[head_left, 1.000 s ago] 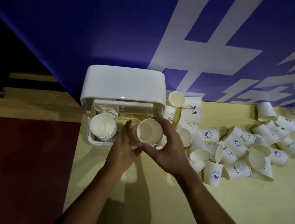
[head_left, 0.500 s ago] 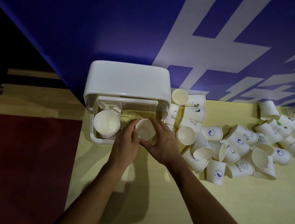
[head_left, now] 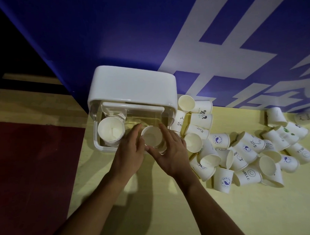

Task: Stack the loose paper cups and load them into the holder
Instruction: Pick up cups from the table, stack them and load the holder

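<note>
A white holder (head_left: pixel 132 84) with a raised lid and clear walls stands on the yellow table against the blue wall. One cup stack (head_left: pixel 111 130) sits upright in its left side. My left hand (head_left: pixel 129 151) and my right hand (head_left: pixel 170 151) both grip a second stack of paper cups (head_left: pixel 152 136), mouth up, inside the holder's right half. A heap of loose white printed cups (head_left: pixel 238 149) lies on the table to the right.
The blue wall with white lettering (head_left: pixel 224 49) rises right behind the holder. The yellow table (head_left: pixel 164 206) ends at left, where a red floor (head_left: pixel 32 174) shows. Loose cups (head_left: pixel 198 119) touch the holder's right wall.
Both hands moved the cup stack forward and down into the holder's right half. The view shifted slightly.
</note>
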Available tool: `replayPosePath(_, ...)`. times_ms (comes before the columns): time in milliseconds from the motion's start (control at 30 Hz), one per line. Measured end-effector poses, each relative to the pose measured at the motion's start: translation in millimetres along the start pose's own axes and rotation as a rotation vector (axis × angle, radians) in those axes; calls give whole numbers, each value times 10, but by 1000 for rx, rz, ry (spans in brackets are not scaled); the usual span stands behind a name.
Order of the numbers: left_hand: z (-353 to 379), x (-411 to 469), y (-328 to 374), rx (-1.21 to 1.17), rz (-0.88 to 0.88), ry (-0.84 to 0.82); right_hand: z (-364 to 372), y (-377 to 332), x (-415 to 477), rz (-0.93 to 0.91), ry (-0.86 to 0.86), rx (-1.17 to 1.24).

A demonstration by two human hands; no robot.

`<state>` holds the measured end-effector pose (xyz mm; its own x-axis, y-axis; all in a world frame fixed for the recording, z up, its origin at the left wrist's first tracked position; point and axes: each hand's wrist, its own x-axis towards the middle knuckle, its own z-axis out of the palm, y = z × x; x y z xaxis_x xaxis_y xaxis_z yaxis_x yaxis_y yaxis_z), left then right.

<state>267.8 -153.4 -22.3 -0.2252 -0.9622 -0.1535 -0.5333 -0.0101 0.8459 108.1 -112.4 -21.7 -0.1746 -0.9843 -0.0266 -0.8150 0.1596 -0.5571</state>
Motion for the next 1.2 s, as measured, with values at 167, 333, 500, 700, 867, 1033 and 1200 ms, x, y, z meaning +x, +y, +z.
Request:
replayPosePath(167, -62, -322, 395, -24, 132, 38, -381, 102, -268, 40, 130, 102)
replayPosePath(333, 318, -266, 1075, 4, 296, -52, -1062, 588, -461, 264, 266, 235)
replayPosePath(500, 1138, 17, 1810, 100, 442, -201, -1884, 1382, -603, 398, 391, 286)
replayPosePath(700, 2613, 629, 2747, 390, 637, -410, -2756, 2537, -801, 489, 496, 284)
replayPosePath(867, 3836, 1259, 3259, 750, 619, -581, -3192, 3447, -927, 557, 464, 328)
replayPosePath(1033, 4594, 1728, 3289, 1090, 944, -609, -3397, 4105, -896, 576, 402, 311)
replayPosePath(1200, 5036, 2031, 3170, 1341, 1260, -693, -3557, 4579, -680, 586, 361, 343)
